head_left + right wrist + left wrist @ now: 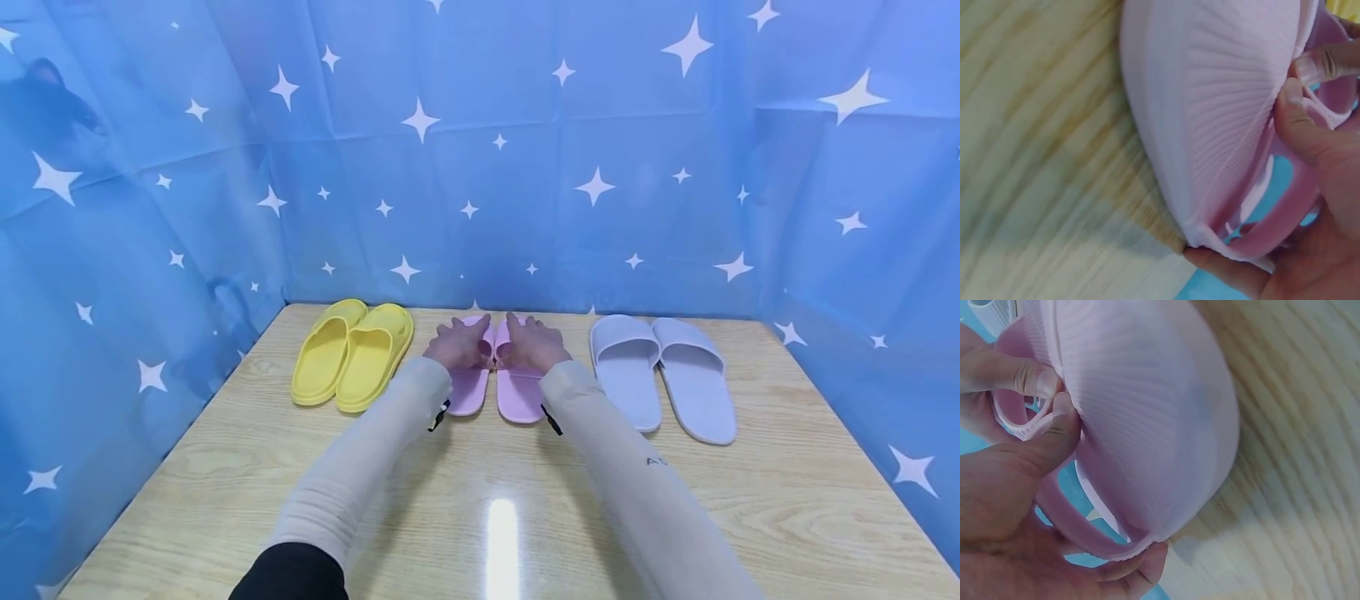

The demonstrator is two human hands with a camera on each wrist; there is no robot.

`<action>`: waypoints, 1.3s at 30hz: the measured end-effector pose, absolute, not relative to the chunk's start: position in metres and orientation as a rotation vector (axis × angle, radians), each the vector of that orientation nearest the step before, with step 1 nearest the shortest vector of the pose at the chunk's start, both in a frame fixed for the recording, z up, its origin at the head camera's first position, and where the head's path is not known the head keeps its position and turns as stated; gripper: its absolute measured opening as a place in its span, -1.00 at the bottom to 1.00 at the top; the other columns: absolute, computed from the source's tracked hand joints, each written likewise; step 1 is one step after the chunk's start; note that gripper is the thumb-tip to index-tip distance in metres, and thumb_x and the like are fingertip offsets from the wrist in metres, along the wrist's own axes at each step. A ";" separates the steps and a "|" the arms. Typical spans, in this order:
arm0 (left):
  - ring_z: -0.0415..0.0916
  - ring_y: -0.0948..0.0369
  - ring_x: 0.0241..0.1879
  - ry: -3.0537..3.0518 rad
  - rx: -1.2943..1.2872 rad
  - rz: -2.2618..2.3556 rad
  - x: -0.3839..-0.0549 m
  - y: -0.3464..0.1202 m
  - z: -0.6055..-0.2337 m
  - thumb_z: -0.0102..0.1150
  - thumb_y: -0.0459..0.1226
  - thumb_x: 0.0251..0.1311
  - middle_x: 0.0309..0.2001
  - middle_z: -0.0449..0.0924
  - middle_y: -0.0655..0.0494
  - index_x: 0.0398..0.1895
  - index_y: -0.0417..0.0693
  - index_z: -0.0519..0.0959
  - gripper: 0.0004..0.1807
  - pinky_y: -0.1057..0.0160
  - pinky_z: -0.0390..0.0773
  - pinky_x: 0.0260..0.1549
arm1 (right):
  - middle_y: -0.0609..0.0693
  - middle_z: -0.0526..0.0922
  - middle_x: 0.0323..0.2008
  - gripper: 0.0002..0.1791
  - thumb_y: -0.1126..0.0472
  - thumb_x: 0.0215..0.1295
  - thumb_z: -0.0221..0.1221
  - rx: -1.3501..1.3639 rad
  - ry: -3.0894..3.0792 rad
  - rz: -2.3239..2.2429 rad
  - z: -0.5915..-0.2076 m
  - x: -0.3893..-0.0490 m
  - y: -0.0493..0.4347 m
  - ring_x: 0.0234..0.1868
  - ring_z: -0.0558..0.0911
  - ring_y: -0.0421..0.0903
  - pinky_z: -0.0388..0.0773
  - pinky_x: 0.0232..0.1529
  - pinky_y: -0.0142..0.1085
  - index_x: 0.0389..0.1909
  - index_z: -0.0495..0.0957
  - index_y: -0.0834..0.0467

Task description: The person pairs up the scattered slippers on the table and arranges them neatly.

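Note:
A pair of pink open-toe slippers with ribbed soles lies side by side on the wooden table. My left hand (459, 344) grips the left pink slipper (468, 393) across its strap. The thumb is at the inner edge and the fingers at the outer edge, as the left wrist view shows on the sole (1141, 400). On the right pink slipper (519, 400), my right hand (531, 344) has the same grip, its thumb on the inner edge beside the other thumb. In the right wrist view its fingertips reach the sole's outer side (1172, 156). The hands partly hide both straps.
Left of the hands stands a pair of yellow slippers (365, 371). To the right are two pale lavender slippers (626, 379), the outer one angled. A blue curtain with white stars (517, 192) closes off the back and both sides of the table (420, 533).

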State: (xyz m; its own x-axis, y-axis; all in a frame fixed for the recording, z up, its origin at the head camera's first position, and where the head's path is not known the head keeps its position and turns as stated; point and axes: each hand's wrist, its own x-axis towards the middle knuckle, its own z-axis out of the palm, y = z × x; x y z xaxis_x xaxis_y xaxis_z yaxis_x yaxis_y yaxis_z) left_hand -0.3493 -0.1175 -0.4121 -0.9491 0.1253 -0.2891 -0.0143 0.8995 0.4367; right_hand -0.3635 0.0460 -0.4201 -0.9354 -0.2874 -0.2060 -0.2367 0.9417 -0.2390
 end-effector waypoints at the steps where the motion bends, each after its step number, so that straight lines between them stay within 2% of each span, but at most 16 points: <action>1: -0.13 -0.42 0.56 2.755 0.082 0.640 -0.349 -0.117 -0.413 0.38 -0.03 0.26 0.66 -0.31 -0.38 0.68 0.48 -0.09 0.06 -0.47 0.16 0.40 | 0.32 0.13 0.59 -0.04 -0.12 0.44 0.15 -0.395 2.868 -0.307 -0.421 -0.363 0.047 0.60 0.16 0.32 0.20 0.50 0.29 0.67 -0.10 0.08; 7: -0.10 -0.39 0.55 2.790 0.086 0.609 -0.353 -0.114 -0.411 0.39 -0.01 0.26 0.66 -0.25 -0.37 0.68 0.46 -0.09 0.06 -0.43 0.19 0.41 | 0.33 0.32 0.48 -0.13 -0.15 0.41 0.19 -0.410 2.912 -0.328 -0.424 -0.366 0.052 0.51 0.30 0.33 0.33 0.42 0.26 0.58 0.09 0.12; 11: -0.09 -0.40 0.55 2.760 0.109 0.627 -0.356 -0.111 -0.412 0.37 -0.03 0.28 0.65 -0.26 -0.38 0.68 0.45 -0.09 0.05 -0.44 0.20 0.40 | 0.32 0.34 0.46 -0.10 -0.17 0.37 0.24 -0.373 2.925 -0.303 -0.426 -0.365 0.056 0.50 0.32 0.31 0.38 0.39 0.25 0.58 0.11 0.10; 18: -0.08 -0.42 0.54 2.781 0.107 0.582 -0.357 -0.120 -0.416 0.41 0.02 0.23 0.65 -0.26 -0.38 0.69 0.44 -0.10 0.09 -0.46 0.21 0.39 | 0.39 0.13 0.56 0.01 -0.18 0.38 0.28 -0.384 2.912 -0.383 -0.432 -0.362 0.053 0.59 0.13 0.38 0.29 0.43 0.33 0.65 -0.02 0.11; 28: -0.16 -0.43 0.57 2.769 0.120 0.619 -0.356 -0.128 -0.411 0.37 -0.01 0.28 0.67 -0.32 -0.35 0.68 0.48 -0.12 0.06 -0.50 0.17 0.38 | 0.43 0.03 0.59 0.07 -0.21 0.36 0.28 -0.381 2.919 -0.431 -0.429 -0.359 0.052 0.60 0.09 0.41 0.25 0.45 0.34 0.67 -0.08 0.10; 32: -0.20 -0.45 0.58 2.780 0.170 0.596 -0.353 -0.129 -0.413 0.36 0.01 0.29 0.66 -0.30 -0.38 0.69 0.44 -0.12 0.06 -0.49 0.13 0.41 | 0.46 -0.18 0.62 0.05 -0.17 0.43 0.24 -0.419 2.847 -0.517 -0.433 -0.354 0.062 0.64 -0.10 0.41 0.10 0.53 0.34 0.69 -0.16 0.09; 36: -0.14 -0.46 0.56 2.816 0.244 0.538 -0.352 -0.133 -0.415 0.37 0.07 0.27 0.64 -0.23 -0.44 0.70 0.35 -0.12 0.08 -0.41 0.13 0.46 | 0.45 -0.36 0.62 0.05 -0.10 0.45 0.23 -0.513 2.795 -0.574 -0.425 -0.344 0.077 0.66 -0.26 0.35 0.01 0.57 0.28 0.70 -0.22 0.07; 39: -0.15 -0.47 0.56 2.827 0.291 0.523 -0.353 -0.138 -0.415 0.34 0.11 0.27 0.64 -0.21 -0.43 0.70 0.32 -0.11 0.08 -0.40 0.12 0.47 | 0.44 -0.35 0.63 0.05 -0.10 0.45 0.23 -0.595 2.819 -0.580 -0.413 -0.338 0.095 0.65 -0.12 0.39 0.12 0.53 0.29 0.69 -0.21 0.07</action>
